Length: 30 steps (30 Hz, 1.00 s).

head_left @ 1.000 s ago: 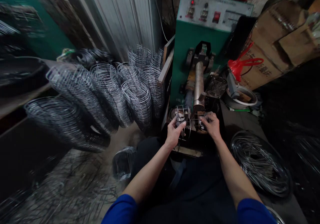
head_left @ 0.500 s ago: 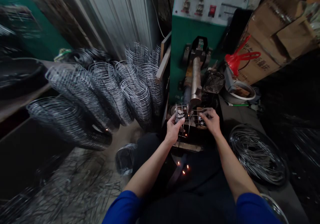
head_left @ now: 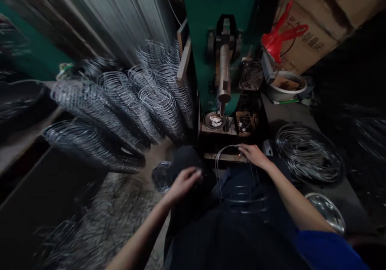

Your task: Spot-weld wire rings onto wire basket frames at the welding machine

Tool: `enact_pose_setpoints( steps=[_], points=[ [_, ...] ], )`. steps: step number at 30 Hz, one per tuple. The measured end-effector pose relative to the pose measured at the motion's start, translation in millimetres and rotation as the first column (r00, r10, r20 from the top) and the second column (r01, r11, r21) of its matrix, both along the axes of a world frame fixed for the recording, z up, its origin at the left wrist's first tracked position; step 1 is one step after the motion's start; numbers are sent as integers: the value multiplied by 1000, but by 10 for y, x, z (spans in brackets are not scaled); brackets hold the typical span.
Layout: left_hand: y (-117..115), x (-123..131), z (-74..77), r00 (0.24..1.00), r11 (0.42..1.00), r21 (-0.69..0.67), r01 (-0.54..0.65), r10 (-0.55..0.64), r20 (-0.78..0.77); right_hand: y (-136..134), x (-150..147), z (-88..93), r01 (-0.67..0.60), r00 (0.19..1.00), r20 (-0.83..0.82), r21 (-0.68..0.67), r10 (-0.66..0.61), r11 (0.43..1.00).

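Note:
My right hand [head_left: 253,155] pinches the upper edge of a wire frame [head_left: 241,200], a curved hoop with several cross wires, blurred, over my dark-clothed lap. A small orange glow sits by the fingertips. Off to the left, above my knee, my left hand [head_left: 184,182] is apart from the frame, with its fingers curled in against the thumb; whether anything small is between them I cannot make out. In front stands a green machine [head_left: 196,40] with a metal arm [head_left: 224,71] pointing down. Below its tip is a round dish [head_left: 208,121] with white material in it.
Tall stacks of wire hoops [head_left: 159,105] lean at the left beside a wooden bar [head_left: 184,60]. On the right are a coil of wires [head_left: 307,153], a metal bowl [head_left: 327,211], a pan [head_left: 286,93], red-handled scissors [head_left: 276,46], a small fan [head_left: 251,76] and a cardboard box [head_left: 313,32].
The wire frame has come from under the machine's arm back over my lap in my right hand. My left hand has let go and moved left and down. Sparks have mostly gone; the view has tilted down.

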<state>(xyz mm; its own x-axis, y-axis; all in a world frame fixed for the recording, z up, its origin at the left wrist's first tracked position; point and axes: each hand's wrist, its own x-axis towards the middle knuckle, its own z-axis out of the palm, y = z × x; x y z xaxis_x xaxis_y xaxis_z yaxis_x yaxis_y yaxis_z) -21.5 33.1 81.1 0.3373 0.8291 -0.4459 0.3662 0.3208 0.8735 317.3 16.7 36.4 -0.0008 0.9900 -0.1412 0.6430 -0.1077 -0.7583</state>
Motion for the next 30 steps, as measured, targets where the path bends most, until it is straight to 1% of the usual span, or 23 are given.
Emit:
enact_pose_setpoints(
  steps=[1,2,3,4,5,6,7,9,11,12,14,17,20,23,26,30],
  points=[
    [178,56,-14,999,998,46,35,-36,3,64,-85,18,-45,996,81,-4,45,999],
    [342,154,-49,997,989,123,83,-83,-11,121,-164,31,-62,984,166,-6,62,998],
    [477,280,-102,975,922,322,215,-181,-131,161,-233,41,-60,968,244,-8,60,998],
    [577,416,-167,941,830,455,323,-229,-249,181,-285,46,-50,952,302,-10,50,999],
    [641,548,-236,924,775,516,366,-236,-302,180,-318,46,-34,942,333,-9,35,999],
    [673,663,-303,905,718,564,409,-238,-353,160,-333,43,-17,939,343,4,15,1000],
    [682,756,-363,898,693,584,423,-237,-370,129,-332,38,-5,940,342,26,-4,1000],
    [669,869,-447,892,664,606,439,-244,-380,57,-306,28,10,936,352,55,-29,998],
    [672,908,-471,883,626,630,460,-248,-398,20,-277,37,18,914,404,43,-34,999],
    [691,913,-458,879,609,641,467,-244,-409,25,-269,53,20,903,429,36,-33,999],
    [767,916,-385,873,580,660,478,-226,-433,87,-262,110,19,893,447,52,-40,998],
    [935,912,-195,859,539,680,498,-197,-473,268,-259,243,-4,909,414,136,-53,991],
    [1102,896,13,842,499,693,521,-169,-511,480,-249,394,-57,936,351,232,-29,971],
    [1244,873,169,831,470,703,534,-141,-537,662,-250,535,-77,959,282,313,-15,947],
    [1358,863,265,827,453,710,539,-121,-550,798,-275,654,-69,968,248,337,-18,939],
    [1457,874,350,827,436,721,539,-110,-552,916,-303,769,-59,967,253,345,-33,937]
  ],
)
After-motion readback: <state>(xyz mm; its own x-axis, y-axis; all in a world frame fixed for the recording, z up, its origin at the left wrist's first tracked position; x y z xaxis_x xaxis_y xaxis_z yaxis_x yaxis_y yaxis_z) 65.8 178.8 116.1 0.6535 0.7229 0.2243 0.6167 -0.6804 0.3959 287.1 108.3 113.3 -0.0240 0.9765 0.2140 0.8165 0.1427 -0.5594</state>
